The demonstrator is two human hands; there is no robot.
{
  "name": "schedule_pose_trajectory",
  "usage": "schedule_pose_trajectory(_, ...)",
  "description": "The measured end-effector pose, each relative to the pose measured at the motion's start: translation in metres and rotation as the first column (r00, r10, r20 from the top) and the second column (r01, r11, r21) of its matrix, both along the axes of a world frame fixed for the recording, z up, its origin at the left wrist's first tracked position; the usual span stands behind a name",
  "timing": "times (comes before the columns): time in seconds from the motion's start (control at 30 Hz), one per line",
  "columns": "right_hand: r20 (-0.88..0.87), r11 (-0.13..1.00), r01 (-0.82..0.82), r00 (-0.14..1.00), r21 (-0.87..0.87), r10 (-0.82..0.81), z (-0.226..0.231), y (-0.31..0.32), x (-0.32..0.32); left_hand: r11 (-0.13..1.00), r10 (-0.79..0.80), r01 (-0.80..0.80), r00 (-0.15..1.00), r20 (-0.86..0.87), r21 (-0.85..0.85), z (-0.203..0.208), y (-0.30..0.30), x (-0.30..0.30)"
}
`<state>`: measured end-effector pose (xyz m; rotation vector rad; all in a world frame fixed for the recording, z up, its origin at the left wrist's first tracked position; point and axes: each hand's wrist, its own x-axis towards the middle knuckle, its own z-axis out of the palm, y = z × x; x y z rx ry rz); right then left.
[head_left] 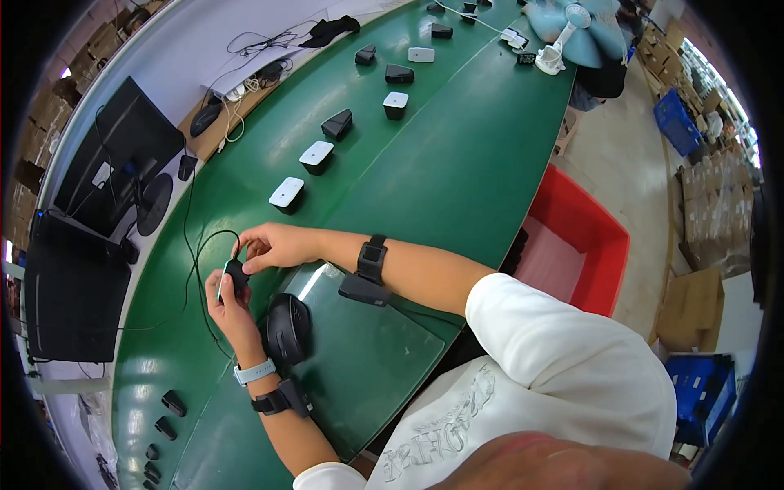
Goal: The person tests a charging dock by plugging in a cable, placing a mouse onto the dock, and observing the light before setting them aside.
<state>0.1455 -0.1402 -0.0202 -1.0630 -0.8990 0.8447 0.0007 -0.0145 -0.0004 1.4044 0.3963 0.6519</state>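
A small black device with a pale edge (237, 275) is held up over the green table (457, 155). My left hand (230, 309) grips it from below, fingers closed along its side. At its upper end, my right hand (282, 245) has thumb and fingers pinched where a black cable (214, 234) runs in; the cable's tip is hidden by the fingers. Beside my left wrist sits a black computer mouse (287, 329), at the edge of a clear sheet (380, 367).
Several black devices, some with white tops (287, 194), form a row toward the far end. Smaller black ones (173, 402) lie near left. Monitors (118, 159) line the left edge. A red bin (592, 245) stands right of the table, a blue fan (580, 33) at its far end.
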Motion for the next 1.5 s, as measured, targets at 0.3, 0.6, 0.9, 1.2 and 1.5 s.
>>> schedule_pose_trajectory(0.3, -0.020, 0.998, -0.063, 0.998, -0.027, 0.062, -0.005, 0.002, 0.006, 0.990, -0.024, 0.037, 0.995, -0.096, 0.136, -0.005, 0.005, 0.002)
schedule_pose_trajectory(0.6, -0.042, 1.000, -0.013, 0.999, 0.012, 0.013, 0.001, -0.003, 0.001, 0.984, -0.025, 0.035, 0.998, -0.055, 0.173, -0.007, 0.000, 0.003)
schedule_pose_trajectory(0.9, -0.008, 1.000, -0.007, 1.000, 0.027, 0.008, -0.002, -0.004, 0.004, 0.946, -0.023, 0.032, 0.999, -0.031, 0.322, -0.005, -0.004, 0.005)
schedule_pose_trajectory(1.2, 0.002, 0.996, -0.048, 0.999, 0.072, 0.048, -0.003, 0.001, 0.001, 0.852, 0.096, -0.111, 0.994, 0.056, 0.511, -0.001, -0.003, -0.003)
schedule_pose_trajectory(1.5, 0.035, 0.999, -0.035, 0.999, 0.027, 0.034, 0.005, -0.007, 0.002, 0.914, 0.033, -0.062, 0.996, 0.081, 0.400, -0.001, -0.006, -0.001)
